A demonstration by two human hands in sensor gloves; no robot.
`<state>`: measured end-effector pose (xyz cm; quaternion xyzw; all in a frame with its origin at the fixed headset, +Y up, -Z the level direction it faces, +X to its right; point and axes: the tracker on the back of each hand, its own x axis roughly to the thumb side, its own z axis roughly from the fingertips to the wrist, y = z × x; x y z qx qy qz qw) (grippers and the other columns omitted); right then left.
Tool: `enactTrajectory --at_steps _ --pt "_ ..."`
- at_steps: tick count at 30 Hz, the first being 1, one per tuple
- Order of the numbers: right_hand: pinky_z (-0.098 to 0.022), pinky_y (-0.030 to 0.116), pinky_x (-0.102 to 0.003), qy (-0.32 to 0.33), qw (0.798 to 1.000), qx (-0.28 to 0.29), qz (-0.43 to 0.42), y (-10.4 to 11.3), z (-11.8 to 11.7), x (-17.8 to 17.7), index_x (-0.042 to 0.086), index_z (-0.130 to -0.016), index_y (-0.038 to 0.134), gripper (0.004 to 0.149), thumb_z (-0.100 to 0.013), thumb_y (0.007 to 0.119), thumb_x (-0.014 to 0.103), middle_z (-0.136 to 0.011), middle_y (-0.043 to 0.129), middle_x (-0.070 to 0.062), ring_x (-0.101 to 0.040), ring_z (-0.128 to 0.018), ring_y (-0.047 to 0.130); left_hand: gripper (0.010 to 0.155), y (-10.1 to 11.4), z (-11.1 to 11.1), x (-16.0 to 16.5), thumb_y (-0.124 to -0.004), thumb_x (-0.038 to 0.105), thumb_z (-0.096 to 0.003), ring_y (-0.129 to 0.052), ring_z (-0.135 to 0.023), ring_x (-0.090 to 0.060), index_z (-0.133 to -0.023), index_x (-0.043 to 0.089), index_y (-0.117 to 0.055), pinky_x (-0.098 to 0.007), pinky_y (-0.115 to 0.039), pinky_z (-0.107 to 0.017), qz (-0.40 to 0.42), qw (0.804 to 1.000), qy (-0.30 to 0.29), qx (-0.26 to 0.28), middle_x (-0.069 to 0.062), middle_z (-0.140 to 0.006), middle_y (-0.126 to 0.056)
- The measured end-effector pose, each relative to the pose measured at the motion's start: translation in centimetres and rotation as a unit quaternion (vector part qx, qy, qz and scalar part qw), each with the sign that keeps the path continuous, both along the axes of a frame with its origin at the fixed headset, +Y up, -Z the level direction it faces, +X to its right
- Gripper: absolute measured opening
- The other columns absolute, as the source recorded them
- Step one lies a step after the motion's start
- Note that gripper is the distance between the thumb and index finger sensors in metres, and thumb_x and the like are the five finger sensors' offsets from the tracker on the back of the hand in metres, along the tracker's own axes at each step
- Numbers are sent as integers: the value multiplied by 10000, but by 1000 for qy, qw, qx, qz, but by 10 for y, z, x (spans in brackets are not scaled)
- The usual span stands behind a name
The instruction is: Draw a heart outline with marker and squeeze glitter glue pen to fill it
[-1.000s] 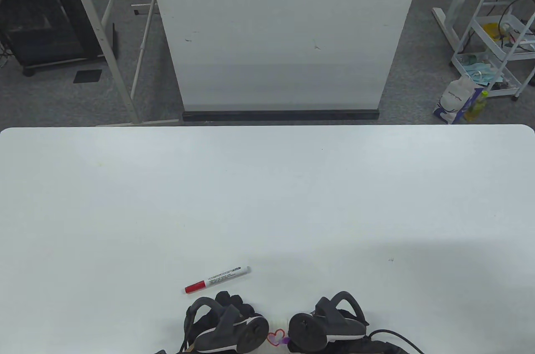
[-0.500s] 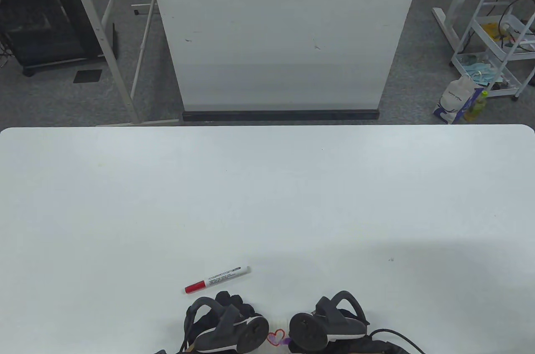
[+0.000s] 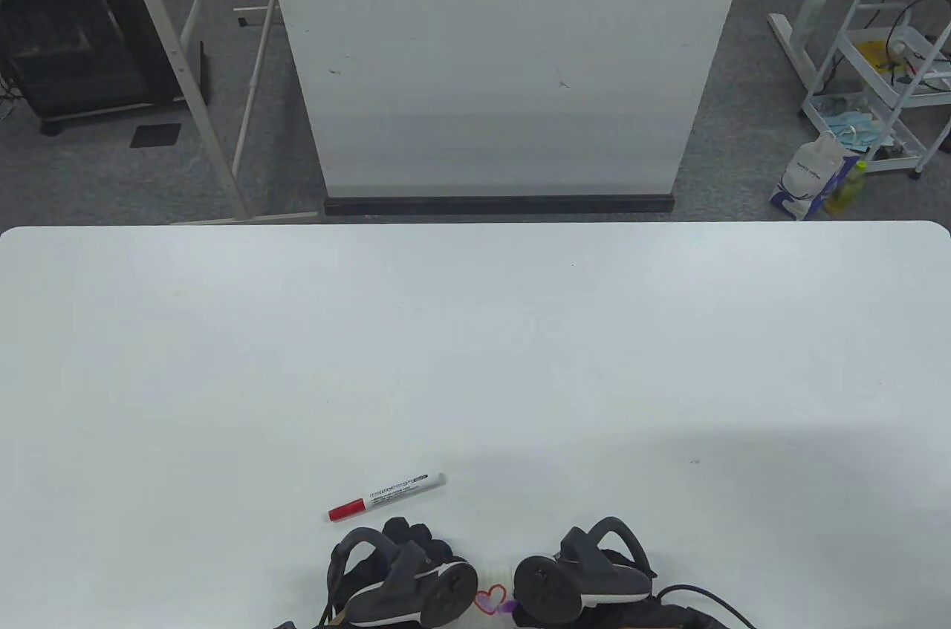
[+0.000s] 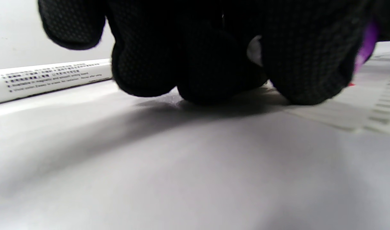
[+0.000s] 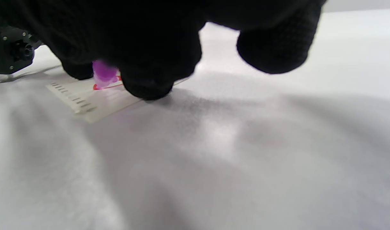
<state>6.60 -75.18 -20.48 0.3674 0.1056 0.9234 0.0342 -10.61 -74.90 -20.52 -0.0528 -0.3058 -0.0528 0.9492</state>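
A small paper [image 3: 496, 574] lies at the table's near edge between my two hands, with a red heart outline [image 3: 491, 596] and a purple patch at its lower right. My right hand [image 3: 579, 575] grips the purple glitter glue pen [image 5: 103, 72], whose tip touches the red line on the paper [image 5: 86, 99]. My left hand [image 3: 405, 577] has its fingertips [image 4: 210, 76] down on the table, and the rightmost one rests at the edge of the paper [image 4: 357, 105]. The white marker [image 3: 386, 497] with a red cap lies just beyond my left hand and shows as the marker [image 4: 48, 80] behind the fingers.
The white table [image 3: 475, 347] stretches far ahead and to both sides. Past its far edge stand a white board [image 3: 505, 64] and, at the right, a cart [image 3: 884, 94] on the floor.
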Motion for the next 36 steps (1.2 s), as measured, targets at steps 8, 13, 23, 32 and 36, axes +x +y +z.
enactTrajectory --at_steps 8,13,23,32,36 --pt "-397 895 -386 19 1000 -22 6 0 -2 2 169 -670 982 477 -352 800 474 -192 1008 23 -121 52 896 469 0 0 0 -924 516 -359 -986 -629 -285 -778 306 -915 -619 -702 -635 0 1000 0 0 41 -652 -1032" --pt "-396 893 -390 9 1000 -2 0 -1 -1 2 166 -668 983 476 -350 802 470 -192 1008 19 -126 53 895 470 0 0 0 -922 520 -358 -986 -628 -284 -777 305 -916 -620 -702 -634 0 1000 0 0 39 -650 -1033" --pt "-400 891 -389 22 1000 -14 0 -2 -1 1 170 -669 982 477 -350 800 474 -192 1008 21 -126 51 896 469 0 0 0 -924 517 -358 -986 -629 -284 -776 305 -917 -620 -702 -634 1 1000 0 -1 40 -651 -1032" --pt "-394 896 -386 15 1000 -6 5 0 -2 3 164 -667 983 478 -351 800 472 -188 1008 21 -123 57 895 470 0 0 0 -923 518 -358 -987 -627 -284 -777 304 -917 -620 -702 -634 0 1000 0 1 42 -651 -1032" --pt "-396 896 -385 19 1000 -14 5 -1 -2 3 166 -666 983 477 -350 799 472 -189 1008 21 -124 55 896 468 0 0 0 -923 516 -359 -987 -628 -284 -776 305 -916 -619 -703 -634 0 1000 0 1 40 -651 -1032"
